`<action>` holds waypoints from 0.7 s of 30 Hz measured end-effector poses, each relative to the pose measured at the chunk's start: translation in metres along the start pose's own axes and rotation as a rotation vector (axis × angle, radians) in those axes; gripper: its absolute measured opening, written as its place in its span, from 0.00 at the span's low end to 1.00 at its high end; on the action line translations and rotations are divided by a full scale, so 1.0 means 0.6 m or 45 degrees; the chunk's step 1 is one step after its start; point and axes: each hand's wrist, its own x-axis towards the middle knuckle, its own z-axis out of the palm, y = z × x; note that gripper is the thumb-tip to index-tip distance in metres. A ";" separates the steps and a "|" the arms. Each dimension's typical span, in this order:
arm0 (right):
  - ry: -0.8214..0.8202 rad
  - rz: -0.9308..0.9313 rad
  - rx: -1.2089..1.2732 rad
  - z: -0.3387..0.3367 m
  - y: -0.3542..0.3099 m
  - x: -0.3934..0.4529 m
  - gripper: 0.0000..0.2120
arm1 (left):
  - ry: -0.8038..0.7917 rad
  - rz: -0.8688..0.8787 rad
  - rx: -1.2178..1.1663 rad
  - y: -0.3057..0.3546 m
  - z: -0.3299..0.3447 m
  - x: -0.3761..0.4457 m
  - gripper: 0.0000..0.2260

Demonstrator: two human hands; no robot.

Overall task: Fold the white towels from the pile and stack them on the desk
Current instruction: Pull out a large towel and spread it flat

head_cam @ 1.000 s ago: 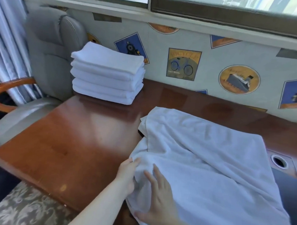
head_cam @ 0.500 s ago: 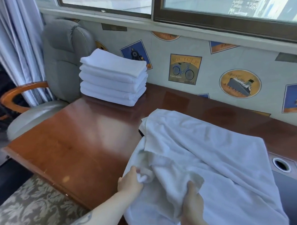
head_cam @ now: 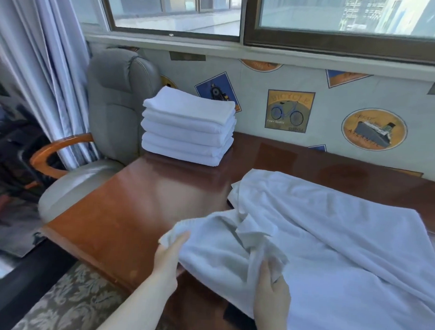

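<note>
Loose white towel (head_cam: 332, 244) spread over right half of wooden worktop (head_cam: 124, 210), rumpled at its near-left corner. Left hand (head_cam: 169, 255) grips that corner, fingers curled into cloth. Right hand (head_cam: 272, 292) pinches a bunched fold beside it. Stack of 5 folded towels (head_cam: 188, 126) at far-left corner, next to grey chair (head_cam: 119, 98).

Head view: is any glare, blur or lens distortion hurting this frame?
Head view: daylight glare washes the glossy reddish-brown wooden desk in front of the stack of folded white towels; the far left edge is smeared with blur; the window frame bows from wide-angle distortion; both hands and the loose white towel stay readable.
</note>
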 end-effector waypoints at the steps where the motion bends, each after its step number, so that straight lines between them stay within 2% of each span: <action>1: -0.052 -0.027 -0.164 0.018 0.007 -0.006 0.18 | 0.059 -0.108 0.020 -0.018 -0.023 0.006 0.15; 3: -0.216 -0.034 -0.466 0.057 0.012 -0.016 0.18 | 0.082 -0.230 0.111 -0.036 -0.068 0.019 0.18; 5: -0.291 -0.008 -0.593 0.089 0.002 -0.027 0.17 | -0.003 -0.294 0.201 -0.032 -0.102 0.043 0.15; 8: -0.050 -0.084 -0.506 0.129 -0.040 -0.033 0.13 | -0.184 -0.334 0.253 -0.002 -0.142 0.079 0.10; 11: 0.322 -0.419 -0.343 0.170 -0.107 -0.040 0.10 | -0.388 -0.366 0.424 0.020 -0.169 0.113 0.11; 13: 0.419 -0.590 -0.346 0.199 -0.120 -0.058 0.14 | -0.482 -0.399 0.549 0.021 -0.178 0.124 0.10; 15: 0.294 -0.521 -0.570 0.238 -0.091 -0.084 0.13 | -0.553 -0.441 0.605 0.018 -0.185 0.128 0.09; 17: -0.052 -0.370 -0.985 0.285 -0.042 -0.106 0.10 | -0.670 -0.439 0.622 0.014 -0.193 0.134 0.10; 18: -0.163 -0.328 -1.070 0.303 -0.022 -0.113 0.10 | -0.731 -0.423 0.619 0.014 -0.198 0.137 0.11; 19: -0.202 -0.326 -1.075 0.315 -0.009 -0.119 0.12 | -0.781 -0.417 0.605 0.018 -0.203 0.139 0.11; 21: -0.083 -0.450 -0.963 0.327 -0.004 -0.123 0.15 | -0.865 -0.424 0.574 0.029 -0.212 0.147 0.11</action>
